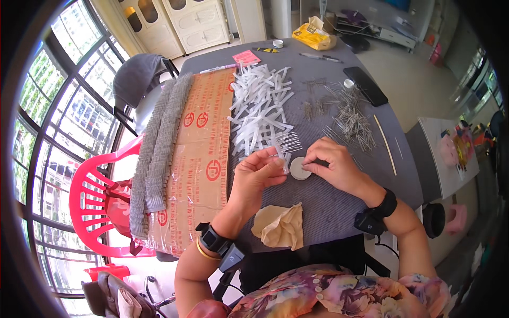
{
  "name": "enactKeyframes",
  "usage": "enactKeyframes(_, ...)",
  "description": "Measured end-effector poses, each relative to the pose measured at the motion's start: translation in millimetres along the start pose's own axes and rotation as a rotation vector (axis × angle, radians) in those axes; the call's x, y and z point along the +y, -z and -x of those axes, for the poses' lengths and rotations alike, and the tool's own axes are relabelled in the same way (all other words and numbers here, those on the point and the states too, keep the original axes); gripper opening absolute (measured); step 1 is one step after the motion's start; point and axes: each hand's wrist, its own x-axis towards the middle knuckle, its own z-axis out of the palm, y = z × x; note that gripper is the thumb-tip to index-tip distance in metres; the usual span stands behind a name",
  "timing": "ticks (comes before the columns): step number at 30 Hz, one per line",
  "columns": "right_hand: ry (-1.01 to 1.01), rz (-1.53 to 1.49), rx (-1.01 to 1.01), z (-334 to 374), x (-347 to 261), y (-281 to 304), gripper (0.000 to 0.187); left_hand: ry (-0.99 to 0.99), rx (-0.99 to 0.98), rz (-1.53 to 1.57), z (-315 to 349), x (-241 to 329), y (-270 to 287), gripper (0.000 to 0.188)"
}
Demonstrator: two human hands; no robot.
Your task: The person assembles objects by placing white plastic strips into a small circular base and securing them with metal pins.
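Note:
My left hand (pixel 259 174) pinches a translucent white plastic strip (pixel 280 160) between thumb and fingers above the table. Close beside it, my right hand (pixel 335 163) has its thumb and fingertips pressed together over a small round white dish (pixel 300 169). Whatever those fingers hold, if anything, is too small to make out. Beyond my left hand lies a heap of white plastic strips (pixel 261 100), with a row of thin metal pins (pixel 290 141) at its near end. A pile of loose metal pins (pixel 356 126) lies past my right hand.
A crumpled tan cloth (pixel 281 225) rests at the table's near edge. Left stands a cardboard sheet (pixel 199 153) bearing grey ribbed bundles (pixel 168 132), beside a red plastic chair (pixel 82 196). Rightward are a wooden stick (pixel 385 146) and a black phone (pixel 366 86); a yellow packet (pixel 314 36) sits far back.

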Motion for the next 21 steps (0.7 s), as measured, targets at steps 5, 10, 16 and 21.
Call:
enactKeyframes(5,-0.383,-0.318,0.119,-1,-7,5,0.009,0.005,-0.033,0.015,-1,-1,2,0.028)
enactKeyframes(10,-0.469,-0.637,0.124,2,-1,7,0.012,0.047,-0.059,0.046,1,-2,-2,0.027)
enactKeyframes(16,-0.378,-0.603,0.116,4,-12,4,0.009,0.083,-0.066,0.068,2,-7,-5,0.028)
enactKeyframes(21,-0.332,-0.590,0.156,4,-10,-2,0.008,0.102,-0.085,0.069,3,-7,-7,0.027)
